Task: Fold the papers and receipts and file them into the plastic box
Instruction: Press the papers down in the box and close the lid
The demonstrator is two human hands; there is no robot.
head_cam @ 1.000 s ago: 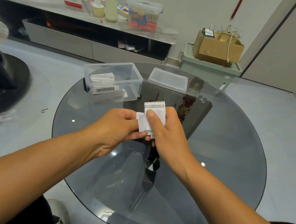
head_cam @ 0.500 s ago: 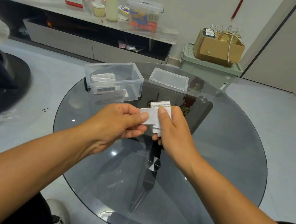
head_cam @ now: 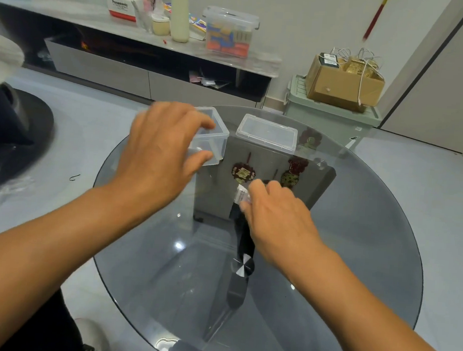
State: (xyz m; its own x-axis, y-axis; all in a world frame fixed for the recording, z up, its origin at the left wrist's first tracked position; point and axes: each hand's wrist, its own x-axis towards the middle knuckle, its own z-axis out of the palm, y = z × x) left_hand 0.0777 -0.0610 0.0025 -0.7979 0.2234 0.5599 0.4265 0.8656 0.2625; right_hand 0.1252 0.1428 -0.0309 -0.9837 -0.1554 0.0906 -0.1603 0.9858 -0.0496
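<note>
Since a moment ago my left hand [head_cam: 160, 154] has left the paper and reached out over the plastic box [head_cam: 213, 140], fingers loosely spread, blurred, perhaps touching its near wall. Lower, my right hand [head_cam: 277, 214] pinches the folded receipt [head_cam: 242, 194] above the glass table [head_cam: 357, 239]. Beside the box lies its lid [head_cam: 266, 132].

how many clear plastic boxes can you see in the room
2: one open plastic box on the glass table behind the left hand, one lidded on the shelf. Others may be hidden.
</note>
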